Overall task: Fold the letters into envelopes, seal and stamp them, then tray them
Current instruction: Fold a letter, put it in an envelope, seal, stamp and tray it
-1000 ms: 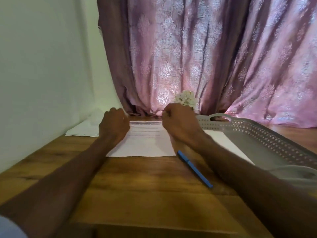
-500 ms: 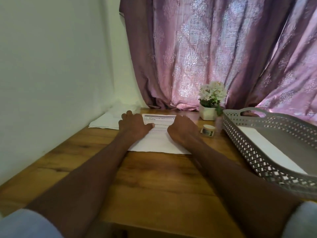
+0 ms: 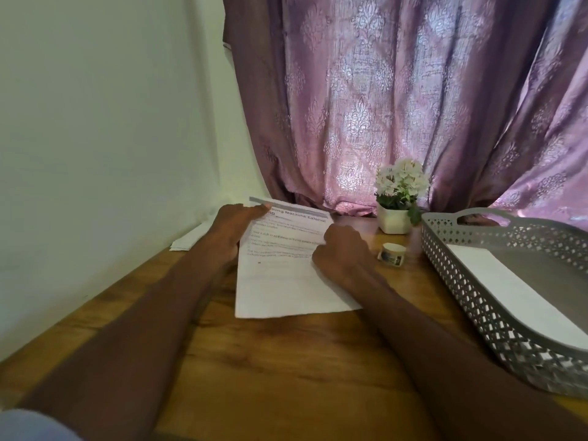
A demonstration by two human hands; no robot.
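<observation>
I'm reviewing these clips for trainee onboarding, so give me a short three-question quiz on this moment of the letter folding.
1. True or false: the printed letter lies wholly flat on the wooden table.
2. Which hand holds the letter's far left corner? A) left hand B) right hand C) neither
3. Fill in: the small round jar stands between the right hand and the grey ____.

Key:
1. False. Its far edge is lifted off the table.
2. A. The left hand pinches that corner, while the right hand's grip is at the right edge.
3. Tray. It already holds a white sheet; a potted white flower stands behind the jar.
</observation>
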